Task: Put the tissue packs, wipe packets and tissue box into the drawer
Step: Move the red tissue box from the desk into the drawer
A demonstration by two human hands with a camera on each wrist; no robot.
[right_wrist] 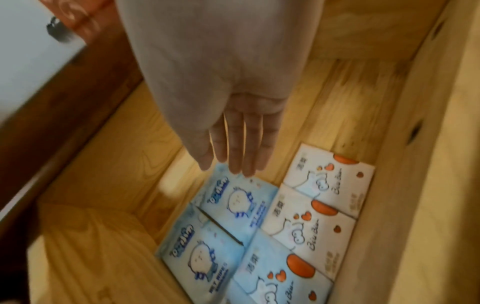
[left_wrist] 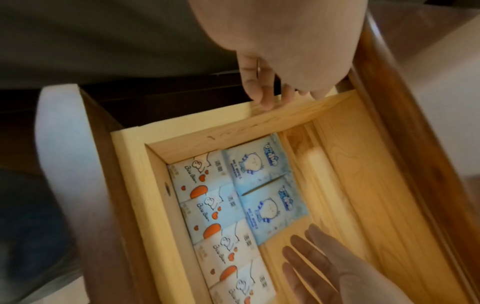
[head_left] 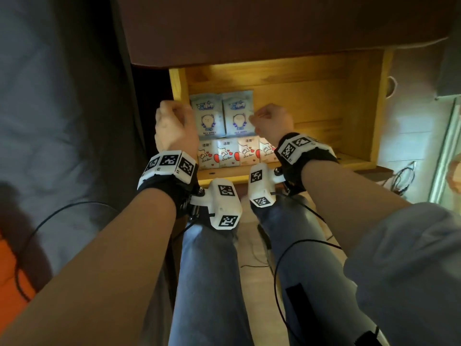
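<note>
Drawer [head_left: 359,156] stood pulled out before me. Four tissue packs [head_left: 228,153] lay in a row along its front wall; two wipe packets [head_left: 222,114] lay side by side just behind them, long axes running front to back. My left hand [left_wrist: 280,61] had relaxed fingers reaching to the left wall's top edge, holding nothing. My right hand [right_wrist: 233,123] hovered flat, fingers straight and together, just right of the right-hand packet, gripping nothing. Tissue box was not in view. In my judgement it remained to be fetched, and bare floor right of the packets, nearer my right hand, would take it.
</note>
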